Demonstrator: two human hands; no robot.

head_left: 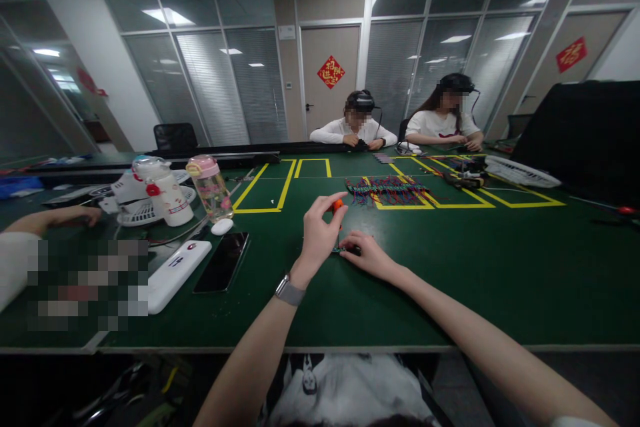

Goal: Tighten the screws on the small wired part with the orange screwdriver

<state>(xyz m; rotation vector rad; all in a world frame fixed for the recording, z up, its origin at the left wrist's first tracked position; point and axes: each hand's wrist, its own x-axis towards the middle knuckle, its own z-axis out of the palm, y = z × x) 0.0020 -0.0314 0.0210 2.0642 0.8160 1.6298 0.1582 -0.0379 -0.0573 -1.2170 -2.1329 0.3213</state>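
A small greenish part [337, 250] lay on the green table [500, 273] beneath an orange-handled tool [338, 204], which the left hand [320, 230] gripped by its handle. The right hand [369, 255] curled beside the part, whether pinching it I could not tell. Coloured wires [387, 191] lay beyond, a black phone [221, 263] leftward

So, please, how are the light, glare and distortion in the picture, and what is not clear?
Head view: dim, with lamp reflections in the glass; head view: wide-angle distortion, left pillar and right door leaning outward; head view: square blocks mask an area at lower left; head view: the part by the right hand, too small to make out.
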